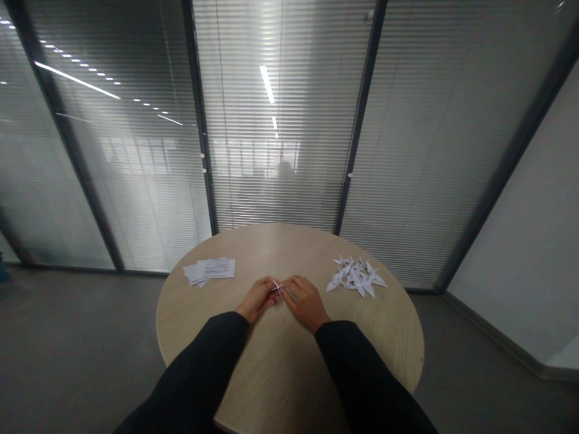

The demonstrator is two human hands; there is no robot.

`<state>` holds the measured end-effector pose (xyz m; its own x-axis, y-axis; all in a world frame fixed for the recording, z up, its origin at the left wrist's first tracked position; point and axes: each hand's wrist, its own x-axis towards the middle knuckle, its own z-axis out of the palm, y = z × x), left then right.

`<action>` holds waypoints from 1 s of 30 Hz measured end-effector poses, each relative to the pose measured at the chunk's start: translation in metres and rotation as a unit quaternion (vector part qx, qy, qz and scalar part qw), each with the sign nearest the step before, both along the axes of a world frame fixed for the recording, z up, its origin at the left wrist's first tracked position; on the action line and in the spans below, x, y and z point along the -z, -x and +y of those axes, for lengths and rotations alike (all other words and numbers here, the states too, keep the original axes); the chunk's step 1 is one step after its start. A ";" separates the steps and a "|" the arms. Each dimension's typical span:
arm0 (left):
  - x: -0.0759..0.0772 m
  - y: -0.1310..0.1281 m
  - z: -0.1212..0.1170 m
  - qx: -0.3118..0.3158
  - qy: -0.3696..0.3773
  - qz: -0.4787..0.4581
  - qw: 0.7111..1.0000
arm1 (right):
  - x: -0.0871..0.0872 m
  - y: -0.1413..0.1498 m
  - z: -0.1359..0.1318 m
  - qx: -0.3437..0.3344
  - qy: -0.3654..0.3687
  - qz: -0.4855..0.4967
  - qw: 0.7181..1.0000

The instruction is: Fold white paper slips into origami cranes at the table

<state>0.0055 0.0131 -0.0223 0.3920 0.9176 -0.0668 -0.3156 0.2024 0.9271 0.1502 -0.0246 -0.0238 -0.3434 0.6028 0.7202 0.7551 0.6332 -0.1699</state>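
Over the middle of the table, my left hand [259, 298] is closed on a small piece of folded white paper [276, 287]. My right hand [304, 299] meets it from the other side, its fingers pinched at the paper's right edge. Only thin white points of the paper show between the fingertips; the rest is hidden by the fingers. To the right of my hands lies a heap of folded white paper shapes [357, 276] with pointed ends. Left of them, several flat printed paper sheets [216, 269] overlap in a loose stack.
The round wooden table [271, 374] has a light grain and a curved far edge. Behind it stands a glass partition with blinds [280, 199] and dark frames. A white wall [529, 253] rises on the right. Grey carpet [90, 337] surrounds the table.
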 end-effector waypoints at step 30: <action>0.004 0.000 0.004 -0.010 -0.145 0.104 0.984 | 0.001 -0.001 0.002 0.019 -0.011 0.107 0.994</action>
